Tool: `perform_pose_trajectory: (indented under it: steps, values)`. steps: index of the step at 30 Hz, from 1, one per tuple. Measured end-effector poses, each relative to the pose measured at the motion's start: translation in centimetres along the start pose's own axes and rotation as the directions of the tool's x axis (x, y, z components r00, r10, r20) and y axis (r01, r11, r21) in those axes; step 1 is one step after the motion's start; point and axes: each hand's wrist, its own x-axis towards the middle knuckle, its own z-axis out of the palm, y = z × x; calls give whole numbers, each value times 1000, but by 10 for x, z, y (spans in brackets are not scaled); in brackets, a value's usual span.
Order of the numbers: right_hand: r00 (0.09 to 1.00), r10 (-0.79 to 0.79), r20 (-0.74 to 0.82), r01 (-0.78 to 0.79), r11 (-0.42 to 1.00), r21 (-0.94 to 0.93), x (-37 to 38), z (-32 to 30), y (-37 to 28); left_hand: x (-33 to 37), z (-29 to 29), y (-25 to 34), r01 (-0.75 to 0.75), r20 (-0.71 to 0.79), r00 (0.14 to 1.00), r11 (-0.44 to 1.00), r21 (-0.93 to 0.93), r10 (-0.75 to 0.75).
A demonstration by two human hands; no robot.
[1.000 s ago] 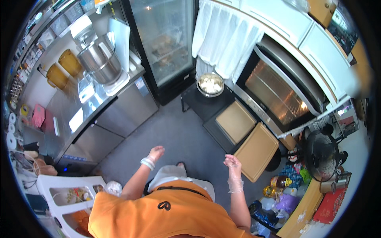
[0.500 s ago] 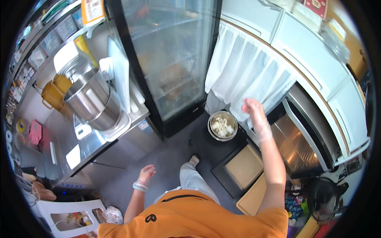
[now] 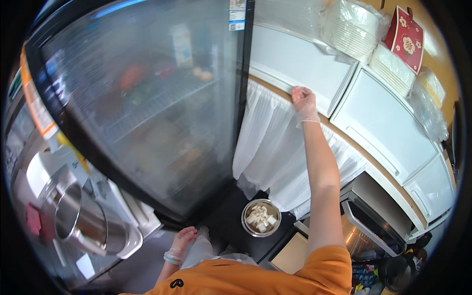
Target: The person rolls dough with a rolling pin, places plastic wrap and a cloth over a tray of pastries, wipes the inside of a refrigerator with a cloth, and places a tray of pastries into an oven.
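Observation:
My right hand [image 3: 304, 101], in a clear glove, is stretched out ahead with its fingers curled at the lower edge of a white drawer front [image 3: 305, 64], where the drawer handle is. The hand covers that part of the handle. Low beside my body hangs my left hand [image 3: 183, 241], also gloved, its fingers loosely bent and holding nothing. Below my right arm stands a round metal bowl [image 3: 261, 218] with white chunks in it.
A tall glass-door fridge [image 3: 142, 113] rises at the left, beside a white curtain [image 3: 275, 147]. A steel mixer bowl [image 3: 81, 216] stands on the left counter. An oven [image 3: 368, 221] and a tan tray [image 3: 291, 253] are at the right. Stacked containers [image 3: 351, 34] top the drawers.
The view has shifted toward the fridge and drawers. My right hand has moved from above the bowl and curtain up to the white drawer. My left hand stays low, near my body.

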Motion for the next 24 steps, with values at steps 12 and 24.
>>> perform_pose_trajectory:
  steps: [12,24]
  values:
    - [993,87,78,-61,955,-291,-102,23,27,151,88,114,70,494,859,986,149,-136]
    - [807,151,572,566,-477,-673,-102,245,-85,202,117,134,80,557,810,975,207,-184]
